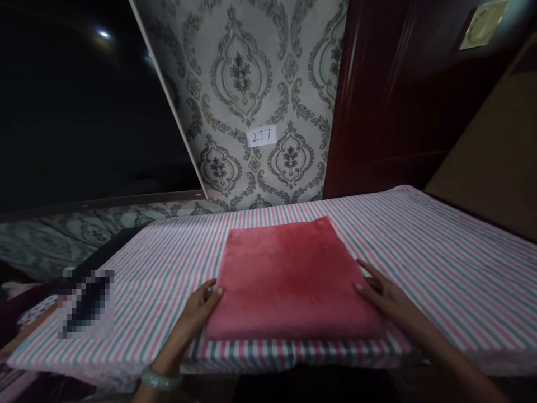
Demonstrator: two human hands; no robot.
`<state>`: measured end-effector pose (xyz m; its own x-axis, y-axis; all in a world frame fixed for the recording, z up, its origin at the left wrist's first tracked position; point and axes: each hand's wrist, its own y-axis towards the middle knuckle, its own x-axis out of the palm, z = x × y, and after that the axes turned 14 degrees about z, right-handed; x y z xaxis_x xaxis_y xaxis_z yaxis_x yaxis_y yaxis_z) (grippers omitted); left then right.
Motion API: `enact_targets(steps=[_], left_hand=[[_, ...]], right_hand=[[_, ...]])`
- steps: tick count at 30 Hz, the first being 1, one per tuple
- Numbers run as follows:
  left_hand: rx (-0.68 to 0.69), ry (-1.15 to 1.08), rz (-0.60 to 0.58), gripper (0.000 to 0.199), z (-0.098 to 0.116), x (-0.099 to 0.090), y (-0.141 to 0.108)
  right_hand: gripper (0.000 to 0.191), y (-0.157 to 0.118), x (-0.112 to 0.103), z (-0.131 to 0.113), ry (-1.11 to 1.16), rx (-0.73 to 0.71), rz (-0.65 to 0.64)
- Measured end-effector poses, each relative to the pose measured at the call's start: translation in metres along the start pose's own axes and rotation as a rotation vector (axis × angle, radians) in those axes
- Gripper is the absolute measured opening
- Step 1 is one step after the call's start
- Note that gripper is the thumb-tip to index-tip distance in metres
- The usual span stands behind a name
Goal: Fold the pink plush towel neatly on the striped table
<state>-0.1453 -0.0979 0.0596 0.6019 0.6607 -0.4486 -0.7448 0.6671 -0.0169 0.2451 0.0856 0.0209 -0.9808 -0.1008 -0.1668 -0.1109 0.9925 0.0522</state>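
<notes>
1. Here it is, the folded red cloth [293, 282], lying flat between the two hands, on the striped cover [440, 252] and close to its front edge.
2. The relation that counts: it sits to the right of the left hand [203, 302] and to the left of the right hand [381, 294]. Neither has a clear claim to being nearer; both are right at its sides.
3. Long axis? Hard to call. It looks squarish from here, with a thick, rounded near edge running side to side.
4. Left hand: thumb laid over the left edge, fingers bent alongside. Whether it truly pinches the fabric, I can't tell. A pale bracelet [161, 379] circles that wrist.
5. Right hand: thumb at the right edge, forefinger reaching forward beside it, a wide gap between the two; no firm grip showing.
6. And the pose: both forearms angle in from the near corners, hands low, almost mirrored, thumbs facing each other.
</notes>
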Motion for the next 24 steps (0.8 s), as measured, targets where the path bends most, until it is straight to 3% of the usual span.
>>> enact_targets(steps=[2,4,7,11,13,17,20,24], left_hand=[[0.22,0.144,0.137,0.071,0.008,0.002,0.014],[0.476,0.24,0.192,0.065,0.028,0.016,0.029],[0.742,0.378,0.06,0.057,0.078,0.057,0.051],[0.772,0.657,-0.137,0.059,0.131,0.122,0.079],[0.738,0.773,-0.135,0.059,0.132,0.145,0.089],[0.707,0.902,-0.074,0.061,0.096,0.167,0.098],[0.709,0.927,-0.03,0.065,0.076,0.169,0.103],[0.649,0.939,0.024,0.064,0.074,0.159,0.118]], right_hand=[[0.079,0.015,0.0,-0.004,-0.152,-0.203,0.128],[0.07,0.033,0.014,-0.02,-0.237,-0.424,0.176],[0.057,0.069,0.058,-0.056,-0.363,-0.649,0.054],[0.053,0.115,0.124,-0.089,-0.762,-0.611,-0.011],[0.049,0.125,0.143,-0.086,-0.948,-0.577,0.045],[0.043,0.123,0.152,-0.051,-1.068,-0.581,0.087],[0.042,0.121,0.15,-0.031,-1.08,-0.617,0.069],[0.041,0.126,0.148,-0.027,-1.081,-0.631,0.075]])
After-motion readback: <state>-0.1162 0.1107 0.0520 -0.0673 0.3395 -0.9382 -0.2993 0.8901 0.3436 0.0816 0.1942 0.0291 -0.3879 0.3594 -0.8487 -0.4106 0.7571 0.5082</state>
